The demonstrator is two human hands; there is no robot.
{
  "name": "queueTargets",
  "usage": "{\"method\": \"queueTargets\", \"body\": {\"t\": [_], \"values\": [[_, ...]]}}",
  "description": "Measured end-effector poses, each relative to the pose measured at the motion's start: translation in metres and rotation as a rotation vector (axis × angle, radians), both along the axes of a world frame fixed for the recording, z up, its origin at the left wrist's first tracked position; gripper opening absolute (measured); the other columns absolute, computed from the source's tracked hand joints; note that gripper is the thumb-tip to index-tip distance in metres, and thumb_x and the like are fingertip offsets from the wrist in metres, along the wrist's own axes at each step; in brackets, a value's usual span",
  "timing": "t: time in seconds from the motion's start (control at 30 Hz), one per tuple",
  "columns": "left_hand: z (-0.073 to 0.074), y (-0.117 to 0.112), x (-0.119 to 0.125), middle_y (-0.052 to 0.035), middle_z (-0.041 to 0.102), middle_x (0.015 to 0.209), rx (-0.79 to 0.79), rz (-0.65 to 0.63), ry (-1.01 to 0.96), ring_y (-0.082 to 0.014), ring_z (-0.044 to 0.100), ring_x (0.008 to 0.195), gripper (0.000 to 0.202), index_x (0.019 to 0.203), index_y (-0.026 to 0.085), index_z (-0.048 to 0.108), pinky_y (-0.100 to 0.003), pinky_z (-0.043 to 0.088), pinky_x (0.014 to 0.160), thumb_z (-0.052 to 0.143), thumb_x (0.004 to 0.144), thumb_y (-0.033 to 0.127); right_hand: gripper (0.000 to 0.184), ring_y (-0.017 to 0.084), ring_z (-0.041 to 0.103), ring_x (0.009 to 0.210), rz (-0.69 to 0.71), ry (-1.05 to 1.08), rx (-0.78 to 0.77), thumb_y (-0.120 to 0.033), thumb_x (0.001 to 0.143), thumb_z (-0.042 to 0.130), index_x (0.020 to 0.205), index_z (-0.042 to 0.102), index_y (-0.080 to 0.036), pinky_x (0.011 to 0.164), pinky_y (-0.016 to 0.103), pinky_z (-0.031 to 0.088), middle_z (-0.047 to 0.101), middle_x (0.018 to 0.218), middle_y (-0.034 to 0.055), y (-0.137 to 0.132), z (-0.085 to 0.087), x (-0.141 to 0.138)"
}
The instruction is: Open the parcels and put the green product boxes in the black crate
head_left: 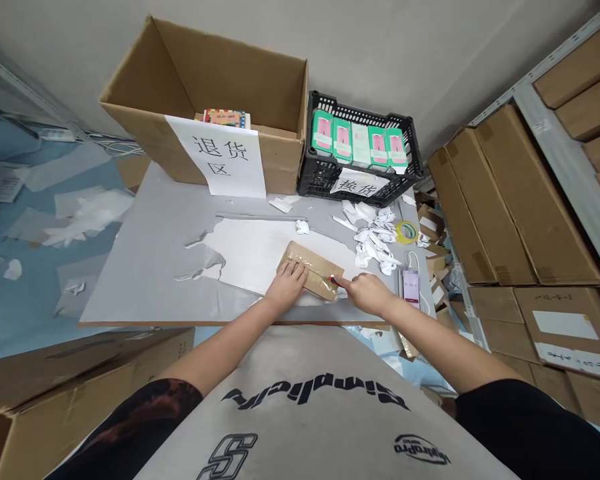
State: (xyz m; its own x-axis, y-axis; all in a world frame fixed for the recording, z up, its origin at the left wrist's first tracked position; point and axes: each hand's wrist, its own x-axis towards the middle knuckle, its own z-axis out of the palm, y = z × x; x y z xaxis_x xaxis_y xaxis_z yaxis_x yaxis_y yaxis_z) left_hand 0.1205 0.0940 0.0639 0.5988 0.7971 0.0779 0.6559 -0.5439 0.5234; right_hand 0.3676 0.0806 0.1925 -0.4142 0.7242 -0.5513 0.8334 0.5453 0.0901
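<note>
A small brown cardboard box (320,285) with shiny clear tape along its top lies at an angle on a torn white sheet near the table's front edge. My left hand (291,277) rests on the box's left part, fingers spread over the top. At the box's right end, my right hand (367,291) is closed, index finger pointing left, around what looks like a small red box cutter (331,279). The cutter's tip meets the taped top; most of its body is hidden by my fingers. A small crumpled white scrap (303,227) sits just beyond the box.
Behind stand a large open carton (145,143) with a paper sign and a black crate (320,177) of green-and-pink boxes. On the right are crumpled papers (375,243), a tape roll (407,232) and a phone (411,285). Shelved cartons (525,200) stand beyond the table.
</note>
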Motion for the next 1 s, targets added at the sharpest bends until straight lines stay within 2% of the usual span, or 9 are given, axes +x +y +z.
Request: {"method": "queueTargets", "body": {"t": [0.1,0.33,0.47,0.53,0.63,0.73,0.83,0.93,1.0], "values": [[0.001,0.004,0.002,-0.0187,0.059,0.129,0.029,-0.024,0.051,-0.0365,0.040,0.137,0.045,0.132,0.015,0.054,-0.055,0.027,0.114,0.057,0.088,0.020,0.055,0.026,0.069,0.074,-0.016,-0.007,-0.003,-0.019,0.092,0.042,0.147,0.043,-0.027,0.066,0.031,0.043,0.073,0.080,0.0110,-0.002,0.002,0.006],[0.018,0.015,0.008,-0.0189,0.063,0.114,0.081,-0.045,0.112,-0.0362,0.050,0.123,0.034,0.121,0.015,0.062,-0.054,0.035,0.102,0.048,0.090,0.014,0.053,0.025,0.068,0.076,-0.056,0.023,-0.037,-0.025,0.094,0.040,0.147,0.044,-0.032,0.068,0.031,0.042,0.074,0.083,0.0102,0.001,0.000,0.021],[0.025,0.033,0.013,-0.0177,0.063,0.109,0.040,-0.136,0.147,-0.0356,0.053,0.112,0.026,0.107,0.016,0.066,-0.051,0.038,0.097,0.063,0.081,0.019,0.052,0.023,0.068,0.078,-0.095,0.087,-0.048,-0.027,0.094,0.043,0.144,0.048,-0.037,0.070,0.030,0.043,0.075,0.088,0.0064,0.001,-0.002,0.031],[0.029,0.040,0.016,-0.0165,0.062,0.110,0.010,-0.162,0.141,-0.0362,0.052,0.111,0.031,0.103,0.019,0.067,-0.051,0.038,0.097,0.073,0.072,0.023,0.051,0.022,0.067,0.077,-0.120,0.121,-0.052,-0.027,0.093,0.044,0.142,0.050,-0.038,0.070,0.030,0.043,0.075,0.089,0.0056,0.000,-0.003,0.035],[0.034,0.045,0.021,-0.0154,0.062,0.111,0.010,-0.172,0.201,-0.0371,0.051,0.111,0.038,0.103,0.021,0.067,-0.052,0.037,0.098,0.077,0.066,0.021,0.051,0.021,0.066,0.077,-0.164,0.182,-0.070,-0.025,0.092,0.045,0.141,0.052,-0.038,0.071,0.029,0.043,0.076,0.091,0.0045,-0.001,-0.004,0.041],[0.039,0.044,0.022,-0.0143,0.063,0.108,0.045,-0.202,0.286,-0.0375,0.051,0.110,0.041,0.105,0.023,0.066,-0.052,0.038,0.096,0.075,0.065,0.017,0.052,0.019,0.066,0.079,-0.238,0.302,-0.140,-0.025,0.090,0.047,0.139,0.054,-0.042,0.072,0.028,0.044,0.076,0.097,0.0005,-0.001,-0.005,0.051],[0.040,0.041,0.020,-0.0138,0.066,0.101,0.058,-0.213,0.284,-0.0375,0.051,0.108,0.040,0.105,0.024,0.066,-0.053,0.038,0.096,0.074,0.067,0.015,0.050,0.017,0.064,0.074,-0.351,0.424,-0.266,-0.027,0.089,0.050,0.136,0.057,-0.041,0.072,0.028,0.046,0.076,0.096,-0.0029,0.000,-0.008,0.065],[0.040,0.038,0.017,-0.0134,0.067,0.097,0.072,-0.204,0.244,-0.0361,0.051,0.108,0.032,0.104,0.025,0.066,-0.054,0.037,0.098,0.070,0.074,0.017,0.047,0.016,0.063,0.070,-0.497,0.554,-0.382,-0.031,0.089,0.052,0.136,0.059,-0.036,0.071,0.028,0.048,0.076,0.095,-0.0033,-0.005,-0.016,0.079],[0.039,0.034,0.014,-0.0134,0.066,0.101,0.098,-0.187,0.214,-0.0346,0.051,0.109,0.025,0.104,0.025,0.065,-0.056,0.035,0.099,0.065,0.080,0.019,0.048,0.017,0.066,0.076,-0.578,0.674,-0.407,-0.033,0.089,0.053,0.136,0.059,-0.034,0.074,0.030,0.051,0.075,0.105,-0.0026,-0.012,-0.022,0.086]]}}
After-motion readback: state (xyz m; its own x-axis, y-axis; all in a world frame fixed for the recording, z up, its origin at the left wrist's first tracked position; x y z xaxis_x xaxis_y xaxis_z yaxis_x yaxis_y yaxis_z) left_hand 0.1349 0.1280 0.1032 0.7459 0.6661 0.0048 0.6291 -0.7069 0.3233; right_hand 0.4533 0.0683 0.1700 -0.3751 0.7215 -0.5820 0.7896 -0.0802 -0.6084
